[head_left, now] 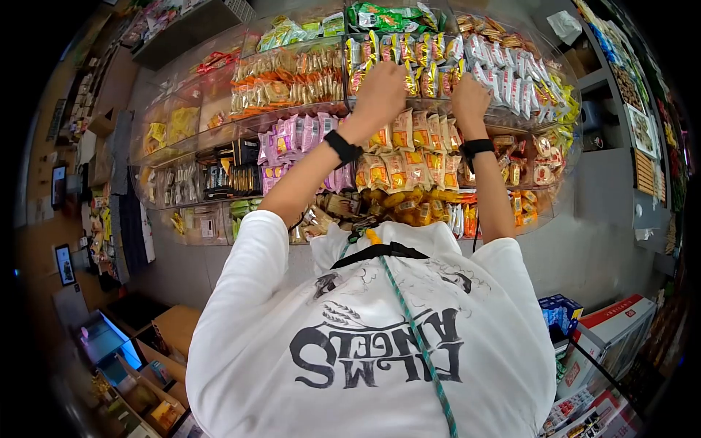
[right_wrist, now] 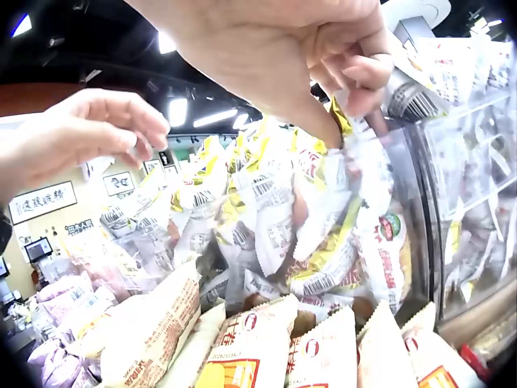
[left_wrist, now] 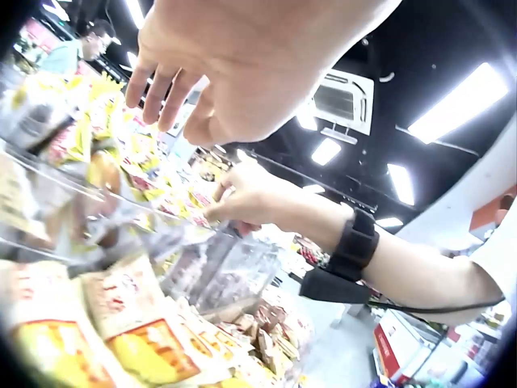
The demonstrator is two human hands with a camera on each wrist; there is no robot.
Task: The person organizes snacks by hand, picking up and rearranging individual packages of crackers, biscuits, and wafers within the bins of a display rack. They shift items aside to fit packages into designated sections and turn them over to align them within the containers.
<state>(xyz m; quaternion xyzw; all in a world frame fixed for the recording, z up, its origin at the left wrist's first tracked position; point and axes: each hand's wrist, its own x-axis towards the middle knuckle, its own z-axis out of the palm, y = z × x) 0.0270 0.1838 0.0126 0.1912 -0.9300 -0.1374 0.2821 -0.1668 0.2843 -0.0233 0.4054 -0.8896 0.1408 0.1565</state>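
Observation:
My left hand [head_left: 381,89] is over the bin of yellow-and-white snack packets [head_left: 422,50]. In the left wrist view this hand [left_wrist: 234,69] has its fingers loosely bent and holds nothing. Farther right in the same bin, my right hand [head_left: 471,98] is down at the packets by the clear divider. The right wrist view shows that hand [right_wrist: 299,56] with curled fingers, pinching the top of a yellow-and-white packet [right_wrist: 376,170]. Other such packets [right_wrist: 271,218] stand beside it, to the left. The right fingertips are partly hidden in the head view.
Cream packets [head_left: 401,169] fill the lower tier in front, with purple packets [head_left: 292,139] to their left. White packets [head_left: 504,73] lie right of the divider. Clear bin walls [right_wrist: 424,210] stand close by the right hand. A red-and-white box [head_left: 613,328] is at the lower right.

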